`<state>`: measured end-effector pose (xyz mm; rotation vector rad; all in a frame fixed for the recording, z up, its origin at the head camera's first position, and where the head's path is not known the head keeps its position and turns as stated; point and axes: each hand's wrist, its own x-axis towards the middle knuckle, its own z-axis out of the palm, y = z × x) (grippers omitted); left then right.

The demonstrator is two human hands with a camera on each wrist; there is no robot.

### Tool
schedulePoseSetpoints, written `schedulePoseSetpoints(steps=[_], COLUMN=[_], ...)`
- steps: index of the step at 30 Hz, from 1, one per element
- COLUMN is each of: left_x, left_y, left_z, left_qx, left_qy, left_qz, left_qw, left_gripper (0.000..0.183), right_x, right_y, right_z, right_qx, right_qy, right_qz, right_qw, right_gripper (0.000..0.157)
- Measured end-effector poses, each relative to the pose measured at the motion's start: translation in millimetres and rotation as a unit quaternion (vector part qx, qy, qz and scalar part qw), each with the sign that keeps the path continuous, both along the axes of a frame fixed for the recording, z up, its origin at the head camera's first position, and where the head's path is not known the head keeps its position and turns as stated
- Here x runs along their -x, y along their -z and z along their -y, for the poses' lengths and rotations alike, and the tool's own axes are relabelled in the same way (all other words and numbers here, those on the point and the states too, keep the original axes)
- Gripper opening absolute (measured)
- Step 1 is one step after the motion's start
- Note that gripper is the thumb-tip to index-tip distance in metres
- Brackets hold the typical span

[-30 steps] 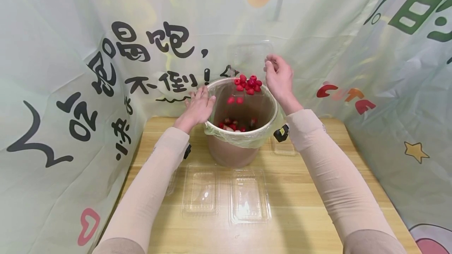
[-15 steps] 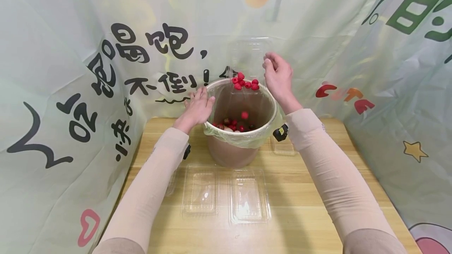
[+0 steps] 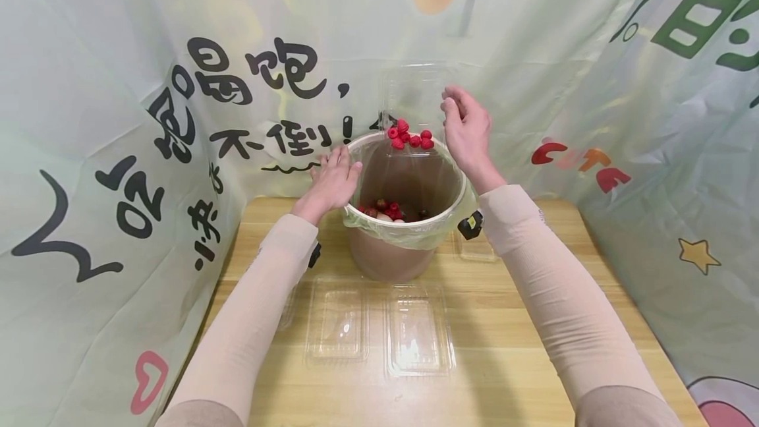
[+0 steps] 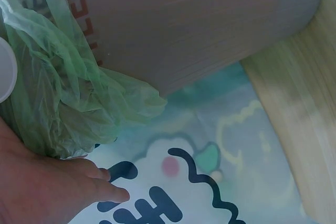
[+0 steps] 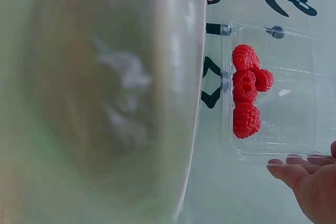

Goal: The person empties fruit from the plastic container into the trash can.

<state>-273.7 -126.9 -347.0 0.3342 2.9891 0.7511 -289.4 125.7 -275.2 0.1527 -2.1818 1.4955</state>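
My right hand (image 3: 468, 130) pinches the edge of a clear plastic container (image 5: 296, 98), which is tilted over the far side of a brown bin (image 3: 391, 261). Several raspberries (image 5: 245, 120) lie along the container's lower wall in the right wrist view. My left hand (image 3: 333, 183) rests at the bin's left rim, fingers extended, against the green plastic bag (image 4: 63, 87) folded over it. Inside the bin, more red berries (image 3: 394, 208) lie among darker and pale pieces too small to identify.
Two clear plastic containers (image 3: 338, 321) (image 3: 418, 331) lie on the wooden table (image 3: 510, 361) in front of the bin. Another clear container (image 3: 477, 247) is partly hidden right of the bin. Printed cloth walls (image 3: 534, 38) enclose the table.
Several raspberries have dropped from the tilted container into the bin, leaving fewer in it. The container has risen slightly with my right hand. My left hand has stayed in place.
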Motion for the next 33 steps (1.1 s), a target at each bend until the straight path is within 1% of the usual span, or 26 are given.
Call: schedulePoseSetpoints(steps=[13,21,33], left_x=[1.6,3.5,3.1], left_y=[1.3,2.0,2.5], left_z=[1.4,0.8,0.4], left_qx=[-0.003,0.003,0.002], left_qy=[0.001,0.003,0.002], left_qz=[-0.002,-0.004,-0.001], left_qw=[1.0,1.0,1.0], left_gripper=[0.074,0.074,0.074], right_x=[1.7,3.3,0.7], right_y=[6.4,7.2,8.5], right_z=[-0.6,-2.4,-1.7], right_qx=[0.001,0.003,0.003], right_qy=[-0.004,-0.006,-0.006], right_qz=[-0.027,-0.04,-0.055], right_qw=[1.0,0.999,0.998], right_gripper=[0.034,0.033,0.037])
